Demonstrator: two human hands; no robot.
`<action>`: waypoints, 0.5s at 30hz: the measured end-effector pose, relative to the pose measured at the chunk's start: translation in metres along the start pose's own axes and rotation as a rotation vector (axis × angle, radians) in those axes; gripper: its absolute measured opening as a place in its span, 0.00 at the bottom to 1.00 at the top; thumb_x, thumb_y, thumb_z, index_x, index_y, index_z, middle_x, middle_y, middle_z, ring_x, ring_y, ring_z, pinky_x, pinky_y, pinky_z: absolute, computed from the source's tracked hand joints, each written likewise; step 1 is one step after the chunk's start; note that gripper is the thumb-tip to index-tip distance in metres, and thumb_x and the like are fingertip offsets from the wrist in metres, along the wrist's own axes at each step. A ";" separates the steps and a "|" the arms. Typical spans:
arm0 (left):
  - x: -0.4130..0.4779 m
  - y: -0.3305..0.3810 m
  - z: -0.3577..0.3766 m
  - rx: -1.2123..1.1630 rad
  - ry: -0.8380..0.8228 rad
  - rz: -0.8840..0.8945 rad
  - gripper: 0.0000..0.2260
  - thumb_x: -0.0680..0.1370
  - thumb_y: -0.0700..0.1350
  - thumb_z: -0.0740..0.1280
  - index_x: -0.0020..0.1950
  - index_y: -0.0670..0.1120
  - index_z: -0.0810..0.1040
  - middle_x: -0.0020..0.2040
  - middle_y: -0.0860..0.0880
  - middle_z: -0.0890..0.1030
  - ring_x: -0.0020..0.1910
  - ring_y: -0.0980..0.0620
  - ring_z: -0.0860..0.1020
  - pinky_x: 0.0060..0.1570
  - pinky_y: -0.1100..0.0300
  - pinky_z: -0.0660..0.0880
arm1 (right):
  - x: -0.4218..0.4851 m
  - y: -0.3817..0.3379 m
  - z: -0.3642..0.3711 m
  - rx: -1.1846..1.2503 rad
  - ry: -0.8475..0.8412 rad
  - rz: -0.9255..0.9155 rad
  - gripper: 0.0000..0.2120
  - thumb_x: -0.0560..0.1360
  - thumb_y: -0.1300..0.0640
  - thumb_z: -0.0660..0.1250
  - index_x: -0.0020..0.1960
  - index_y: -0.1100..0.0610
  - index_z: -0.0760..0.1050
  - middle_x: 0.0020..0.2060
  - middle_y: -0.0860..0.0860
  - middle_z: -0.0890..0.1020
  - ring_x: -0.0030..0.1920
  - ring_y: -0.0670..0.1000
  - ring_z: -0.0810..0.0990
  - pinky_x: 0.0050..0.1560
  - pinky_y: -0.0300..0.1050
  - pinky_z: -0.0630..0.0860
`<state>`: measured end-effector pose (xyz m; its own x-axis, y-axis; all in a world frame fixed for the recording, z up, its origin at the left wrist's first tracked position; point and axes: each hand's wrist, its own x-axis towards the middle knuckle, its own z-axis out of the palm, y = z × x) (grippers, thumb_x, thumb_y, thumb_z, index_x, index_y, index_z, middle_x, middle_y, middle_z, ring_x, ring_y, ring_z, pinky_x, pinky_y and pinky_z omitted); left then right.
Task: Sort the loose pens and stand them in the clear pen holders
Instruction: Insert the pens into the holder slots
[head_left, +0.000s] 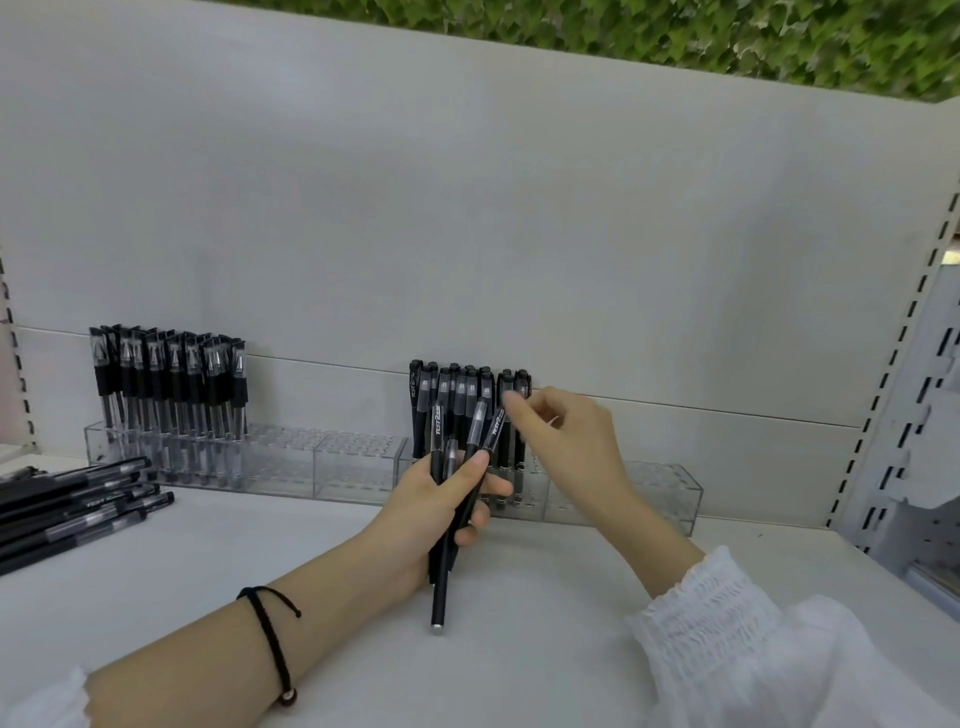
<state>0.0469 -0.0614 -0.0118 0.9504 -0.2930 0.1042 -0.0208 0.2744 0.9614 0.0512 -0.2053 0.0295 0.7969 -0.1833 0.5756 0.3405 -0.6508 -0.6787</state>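
Note:
My left hand grips a bundle of several black pens, held upright above the white shelf. My right hand reaches to the tops of the black pens standing in the right clear pen holder. Its fingertips touch the rightmost standing pens, and I cannot tell whether they pinch one. The left clear pen holder has a row of clear-capped black pens at its left end. A pile of loose black pens lies on the shelf at the far left.
The white shelf surface runs under both arms. A white back panel rises behind the holders. Slotted shelf uprights stand at the right. Green foliage shows above the panel.

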 end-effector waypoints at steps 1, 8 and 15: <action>0.000 0.000 0.000 -0.004 0.001 0.004 0.11 0.80 0.47 0.65 0.54 0.39 0.74 0.38 0.47 0.84 0.23 0.55 0.71 0.21 0.66 0.65 | -0.001 -0.004 0.002 0.011 -0.069 0.025 0.13 0.74 0.44 0.68 0.37 0.52 0.78 0.32 0.44 0.79 0.34 0.42 0.74 0.39 0.39 0.72; -0.002 0.003 -0.001 -0.044 0.002 -0.070 0.14 0.80 0.52 0.63 0.60 0.44 0.74 0.46 0.42 0.86 0.34 0.49 0.84 0.28 0.61 0.77 | 0.004 -0.011 -0.007 0.486 -0.088 0.251 0.06 0.77 0.56 0.68 0.42 0.56 0.79 0.36 0.50 0.82 0.23 0.45 0.70 0.22 0.35 0.63; -0.001 -0.001 -0.006 0.096 0.036 -0.098 0.14 0.80 0.54 0.62 0.54 0.43 0.75 0.29 0.48 0.79 0.21 0.54 0.69 0.21 0.65 0.65 | 0.020 0.006 -0.031 0.442 0.430 0.129 0.03 0.76 0.53 0.70 0.44 0.51 0.78 0.41 0.50 0.84 0.35 0.46 0.75 0.42 0.45 0.76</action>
<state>0.0480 -0.0563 -0.0148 0.9597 -0.2810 0.0010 0.0449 0.1568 0.9866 0.0541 -0.2353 0.0512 0.6047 -0.5798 0.5461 0.5022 -0.2545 -0.8264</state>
